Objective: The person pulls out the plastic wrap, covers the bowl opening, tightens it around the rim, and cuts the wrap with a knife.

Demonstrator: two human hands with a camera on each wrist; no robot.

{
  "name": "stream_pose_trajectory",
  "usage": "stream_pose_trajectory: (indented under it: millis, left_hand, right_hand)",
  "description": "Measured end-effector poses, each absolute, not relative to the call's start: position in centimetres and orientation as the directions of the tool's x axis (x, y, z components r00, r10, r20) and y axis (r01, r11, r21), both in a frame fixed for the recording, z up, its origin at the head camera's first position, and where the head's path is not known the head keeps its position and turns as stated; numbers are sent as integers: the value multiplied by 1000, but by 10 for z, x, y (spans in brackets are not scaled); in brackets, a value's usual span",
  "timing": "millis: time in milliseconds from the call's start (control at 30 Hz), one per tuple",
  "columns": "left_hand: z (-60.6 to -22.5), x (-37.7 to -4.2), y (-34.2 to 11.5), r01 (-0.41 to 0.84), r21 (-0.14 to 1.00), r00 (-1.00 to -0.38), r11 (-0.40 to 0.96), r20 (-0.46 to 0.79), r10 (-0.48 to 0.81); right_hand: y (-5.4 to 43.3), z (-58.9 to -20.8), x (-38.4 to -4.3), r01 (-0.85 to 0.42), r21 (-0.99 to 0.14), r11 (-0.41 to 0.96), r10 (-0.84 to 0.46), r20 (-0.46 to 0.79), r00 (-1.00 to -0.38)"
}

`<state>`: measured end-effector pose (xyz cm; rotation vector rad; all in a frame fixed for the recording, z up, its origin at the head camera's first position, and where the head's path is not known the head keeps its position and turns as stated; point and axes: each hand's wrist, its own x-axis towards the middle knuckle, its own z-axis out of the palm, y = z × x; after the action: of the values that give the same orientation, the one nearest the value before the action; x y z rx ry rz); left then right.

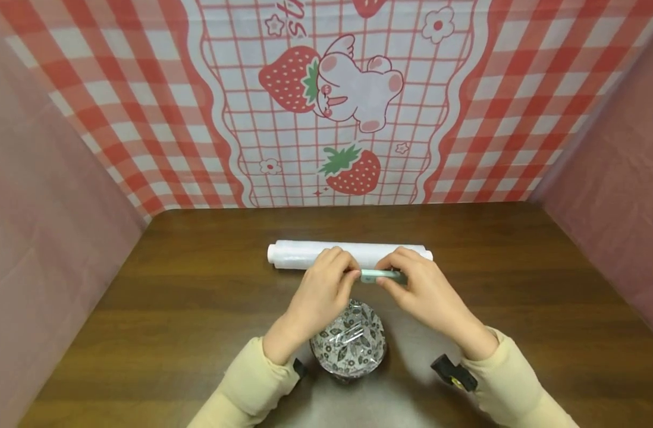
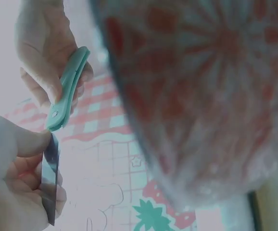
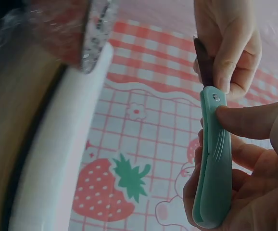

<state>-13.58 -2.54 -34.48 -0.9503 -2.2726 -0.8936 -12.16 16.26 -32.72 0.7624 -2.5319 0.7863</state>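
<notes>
A folding knife with a mint-green handle (image 3: 216, 163) is between the two hands, its blade (image 2: 51, 178) swung out of the handle. My left hand (image 1: 321, 291) pinches the blade near the pivot, thumb on one side and fingers behind. The right hand (image 1: 425, 288) grips the handle, with the thumb lying along its side near the rivet. Below the hands stands a bowl (image 1: 353, 345) with a dark leaf-and-flower pattern, shiny clear film stretched over its top. In both wrist views the film-covered bowl looms large and blurred.
A white roll of cling film (image 1: 294, 255) lies crosswise on the brown wooden table (image 1: 198, 297), just beyond the hands. Behind the table hangs a red-checked strawberry cloth (image 1: 353, 172). Pink cloth walls (image 1: 605, 178) stand on both sides.
</notes>
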Motion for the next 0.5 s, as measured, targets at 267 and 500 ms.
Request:
stream_pose_trajectory:
  millis: [267,500]
  left_hand:
    - [-339,-139,-33,698,507,-690,506,665,285]
    - [-340,-139,-34,601,708,-784,370,611,105]
  right_hand:
    - [149,-320,-126,-527,-555,643,-292,459,-839]
    - [136,-315,-129,-446,-702,554,-208,403,-891]
